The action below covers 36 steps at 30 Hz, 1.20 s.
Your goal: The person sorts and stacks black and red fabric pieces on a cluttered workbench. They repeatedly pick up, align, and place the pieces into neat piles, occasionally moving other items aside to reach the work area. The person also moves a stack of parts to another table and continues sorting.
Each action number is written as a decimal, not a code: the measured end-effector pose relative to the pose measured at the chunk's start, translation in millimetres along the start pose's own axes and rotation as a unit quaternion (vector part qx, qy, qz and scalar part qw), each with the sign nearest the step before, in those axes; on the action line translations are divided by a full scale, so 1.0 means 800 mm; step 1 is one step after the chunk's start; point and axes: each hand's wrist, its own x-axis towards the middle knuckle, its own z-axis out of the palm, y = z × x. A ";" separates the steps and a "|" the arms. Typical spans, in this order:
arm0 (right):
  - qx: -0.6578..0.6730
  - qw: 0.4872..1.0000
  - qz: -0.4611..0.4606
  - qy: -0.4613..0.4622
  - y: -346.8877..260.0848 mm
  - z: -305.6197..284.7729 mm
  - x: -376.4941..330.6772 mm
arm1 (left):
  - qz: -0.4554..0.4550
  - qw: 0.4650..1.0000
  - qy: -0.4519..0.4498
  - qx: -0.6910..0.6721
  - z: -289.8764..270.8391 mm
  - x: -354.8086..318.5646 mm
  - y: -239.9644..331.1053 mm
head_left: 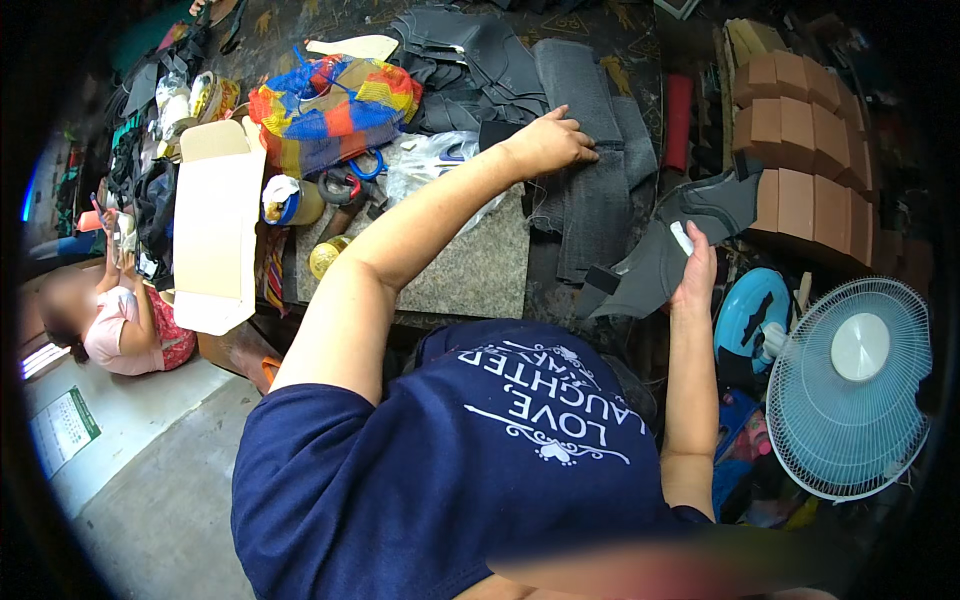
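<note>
My right hand (697,262) grips a dark grey cut fabric piece (645,265) at its near edge, with the thumb on top. The piece has curved edges and black patches at its ends, and a small white tag (681,237) shows beside my thumb. My left hand (550,143) reaches across the table and lies over a long dark grey cloth strip (585,215), its fingers somewhat spread and nothing visible in them. Just beyond that hand, a loose pile of dark grey cut pieces (470,60) covers the table. Under my left forearm is a crumpled clear plastic bag (425,165).
A colourful mesh bag (335,105), a lidded jar (300,203), blue-handled scissors (368,165) and an open white carton (215,240) crowd the left. Stacked brown boxes (800,130) and a fan (850,390) stand at right. Another person (125,330) sits far left.
</note>
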 end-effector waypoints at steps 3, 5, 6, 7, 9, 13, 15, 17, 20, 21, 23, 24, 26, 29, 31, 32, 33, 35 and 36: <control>0.026 1.000 0.010 -0.003 -0.014 0.007 -0.019 | -0.001 0.994 0.022 -0.109 -0.006 0.002 0.005; 0.076 0.996 0.020 -0.032 -0.022 0.023 -0.022 | -0.034 0.984 0.047 -0.168 -0.018 0.008 -0.005; 0.095 0.995 0.019 -0.032 -0.030 0.031 -0.019 | -0.131 0.952 0.088 -0.264 -0.023 0.013 -0.003; 0.095 0.995 0.012 -0.016 -0.038 0.038 -0.020 | -0.218 0.912 0.168 -0.304 -0.029 0.018 0.001; 0.098 0.994 -0.032 -0.047 -0.052 0.050 -0.026 | -0.377 0.791 0.318 -0.363 -0.043 0.025 0.004; -0.009 0.985 -0.157 -0.074 -0.079 0.076 -0.035 | -0.351 0.663 0.379 -0.541 -0.069 0.017 -0.006; -0.150 0.950 -0.269 -0.052 -0.082 0.095 -0.039 | -0.342 0.653 0.389 -0.552 -0.076 0.016 0.011; -0.196 0.943 -0.266 -0.038 -0.085 0.120 -0.037 | -0.382 0.665 0.340 -0.545 -0.088 0.010 0.024; -0.056 0.950 -0.295 -0.088 -0.081 0.144 -0.044 | -0.343 0.733 0.505 -0.301 -0.117 -0.001 0.038; -0.046 0.940 -0.323 -0.101 -0.080 0.145 -0.045 | -0.309 0.762 0.527 -0.215 -0.128 -0.006 0.034; -0.065 0.951 -0.299 -0.045 -0.080 0.131 -0.044 | -0.199 0.801 0.565 0.002 -0.146 -0.020 0.021; -0.078 0.957 -0.281 -0.007 -0.081 0.122 -0.042 | -0.152 0.792 0.590 0.034 -0.149 -0.020 0.018; -0.054 0.951 -0.305 0.010 -0.085 0.102 -0.038 | -0.094 0.850 0.514 0.060 -0.134 -0.020 0.026; -0.012 0.937 -0.350 0.015 -0.093 0.075 -0.032 | -0.110 0.960 0.256 -0.021 -0.068 -0.018 0.070; -0.029 0.935 -0.353 0.016 -0.097 0.060 -0.034 | -0.179 0.975 0.055 -0.118 -0.018 -0.029 0.090; -0.032 0.937 -0.349 0.019 -0.097 0.054 -0.036 | -0.168 0.962 0.148 -0.157 0.002 -0.035 0.088; -0.043 0.944 -0.324 0.043 -0.096 0.050 -0.038 | -0.178 0.948 0.165 -0.204 0.019 -0.038 0.087; -0.057 0.954 -0.287 0.056 -0.093 0.047 -0.042 | -0.157 0.933 0.220 -0.240 0.041 -0.041 0.080; -0.058 0.956 -0.282 0.053 -0.091 0.048 -0.043 | -0.148 0.926 0.232 -0.258 0.045 -0.043 0.074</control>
